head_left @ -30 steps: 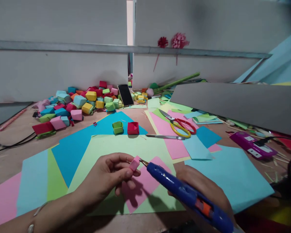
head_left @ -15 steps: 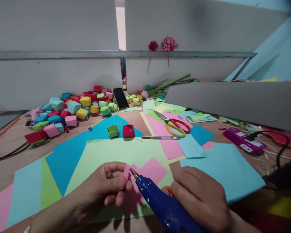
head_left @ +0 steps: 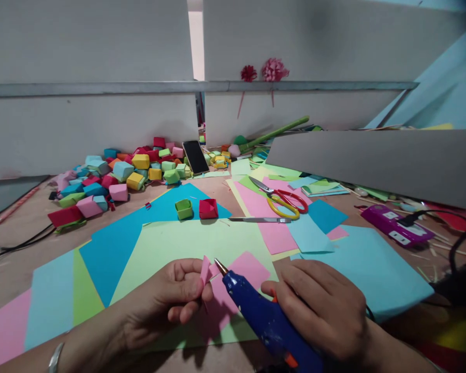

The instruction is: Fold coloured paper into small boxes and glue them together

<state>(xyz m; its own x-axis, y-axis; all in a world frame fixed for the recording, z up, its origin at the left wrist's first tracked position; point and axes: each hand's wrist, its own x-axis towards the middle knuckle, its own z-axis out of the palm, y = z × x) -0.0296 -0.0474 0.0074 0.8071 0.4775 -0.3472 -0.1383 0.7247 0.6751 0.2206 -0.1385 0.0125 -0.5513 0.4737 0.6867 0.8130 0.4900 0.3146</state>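
Note:
My left hand [head_left: 166, 303] pinches a small folded pink paper piece [head_left: 205, 269] between thumb and fingers, low in the middle of the view. My right hand [head_left: 326, 311] grips a blue glue gun [head_left: 264, 316], whose metal nozzle points up-left and sits just right of the pink piece, a small gap between them. Both hands hover over a light green sheet [head_left: 186, 241] with a pink sheet [head_left: 238, 282] lying on it.
A green paper box [head_left: 184, 209] and a red one [head_left: 208, 208] sit on a blue sheet. A pile of coloured paper boxes [head_left: 120, 173], a phone [head_left: 195, 157], scissors [head_left: 281, 199], a metal blade [head_left: 258, 219], a purple power strip [head_left: 398, 225] and a grey board [head_left: 373, 158] surround them.
The glue gun nozzle has drawn back slightly from the pink piece, which it touched a moment ago. My right hand has come forward into view on the gun. My left hand has turned the piece edge-on.

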